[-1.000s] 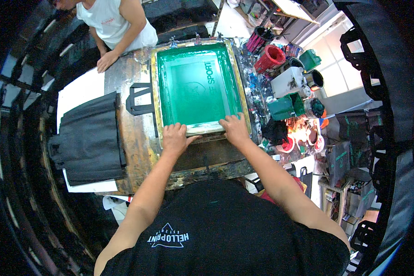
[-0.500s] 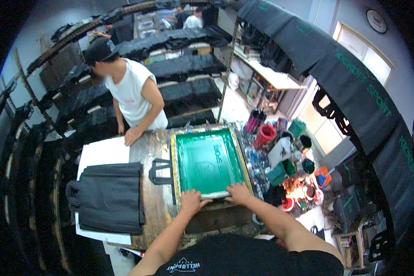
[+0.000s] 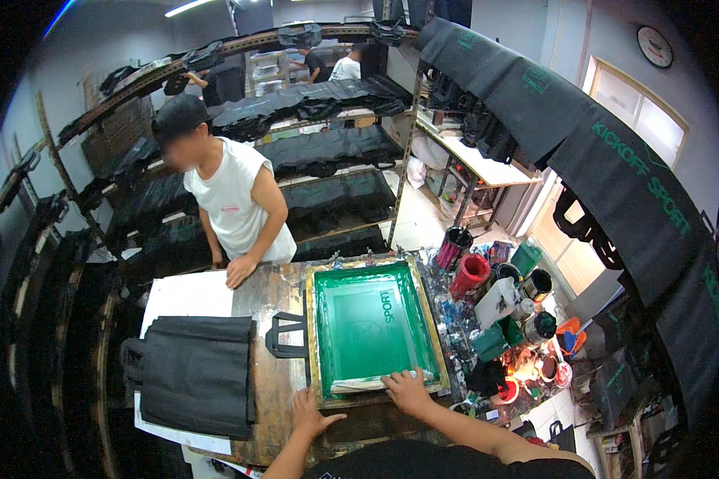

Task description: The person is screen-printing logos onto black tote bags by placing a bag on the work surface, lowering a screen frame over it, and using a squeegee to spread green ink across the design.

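A screen-printing frame with a yellowish rim and green ink across its mesh lies on the worktable. Along its near end, inside the rim, rests a pale squeegee. My right hand is closed over the squeegee's right end. Just outside the frame's near left corner, my left hand is empty, its thumb stretched out from the fingers. Under the frame lies a black bag, whose handle sticks out on the left. A stack of black bags lies farther left.
A co-worker in a white sleeveless shirt stands across the table, one hand on a white sheet. Ink pots, including a red one, crowd the right side. Racks of black bags surround the table; printed black bags hang at right.
My left hand has let go of the squeegee and moved down and left, off the frame. My right hand stays on the squeegee. The whole view has shifted slightly.
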Demonstrator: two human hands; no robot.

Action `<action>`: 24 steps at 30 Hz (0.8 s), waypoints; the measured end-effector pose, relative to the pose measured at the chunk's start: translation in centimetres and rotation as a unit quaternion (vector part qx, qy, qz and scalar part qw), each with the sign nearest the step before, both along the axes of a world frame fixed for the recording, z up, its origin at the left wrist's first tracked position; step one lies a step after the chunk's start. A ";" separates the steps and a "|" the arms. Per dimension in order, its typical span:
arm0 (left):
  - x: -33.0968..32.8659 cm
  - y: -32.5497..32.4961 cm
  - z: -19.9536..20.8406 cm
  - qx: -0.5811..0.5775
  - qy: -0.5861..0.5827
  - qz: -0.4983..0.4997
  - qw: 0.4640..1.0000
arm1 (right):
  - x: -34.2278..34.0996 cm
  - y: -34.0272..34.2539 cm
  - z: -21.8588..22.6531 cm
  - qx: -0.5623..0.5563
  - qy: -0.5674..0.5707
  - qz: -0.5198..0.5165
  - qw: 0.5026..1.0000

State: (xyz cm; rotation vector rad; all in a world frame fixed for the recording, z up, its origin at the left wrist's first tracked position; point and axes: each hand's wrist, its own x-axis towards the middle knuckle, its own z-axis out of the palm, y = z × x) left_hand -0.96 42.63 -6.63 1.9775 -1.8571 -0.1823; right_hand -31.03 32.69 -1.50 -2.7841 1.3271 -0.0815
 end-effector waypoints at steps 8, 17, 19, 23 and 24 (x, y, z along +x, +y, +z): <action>1.3 -0.4 -3.1 0.029 0.115 0.059 0.991 | 0.0 -0.4 -0.5 -0.008 -0.023 -0.003 1.000; 0.1 -0.3 2.1 0.052 0.327 0.078 0.940 | 0.8 -1.6 4.7 -0.025 0.008 -0.034 0.999; -0.1 -0.5 4.0 -0.023 0.350 0.071 0.934 | 1.3 -1.9 6.8 -0.048 -0.026 -0.034 0.998; 0.1 -3.3 8.0 -0.038 0.541 0.059 0.838 | 2.6 -3.1 13.7 -0.101 -0.059 -0.047 0.992; -1.0 -4.4 11.3 -0.124 0.542 0.031 0.831 | 2.6 -3.7 15.6 -0.117 -0.059 -0.056 0.990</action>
